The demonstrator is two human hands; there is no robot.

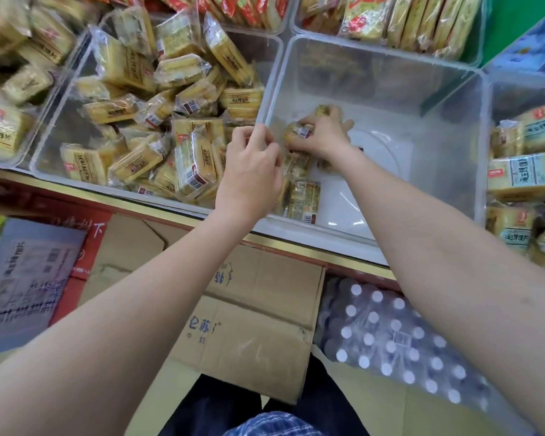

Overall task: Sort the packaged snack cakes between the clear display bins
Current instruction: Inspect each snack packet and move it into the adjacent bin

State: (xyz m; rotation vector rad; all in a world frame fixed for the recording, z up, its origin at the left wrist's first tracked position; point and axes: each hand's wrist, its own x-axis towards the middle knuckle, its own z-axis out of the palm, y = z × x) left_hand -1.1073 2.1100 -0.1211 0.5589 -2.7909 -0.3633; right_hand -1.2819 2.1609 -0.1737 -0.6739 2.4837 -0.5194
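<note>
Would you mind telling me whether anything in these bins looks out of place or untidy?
Nothing looks damaged or spilled. The left bin holds jumbled snack cakes, while the middle bin is nearly bare, with only a few packs at its near-left corner.

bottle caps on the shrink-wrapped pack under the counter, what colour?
White caps on the bottle pack, clearest in the head view.

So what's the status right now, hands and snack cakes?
Right hand grips snack cake packs inside the near-empty clear bin. Left hand at that bin's left wall, grip unclear. Few packs left; nothing blocking.
</note>
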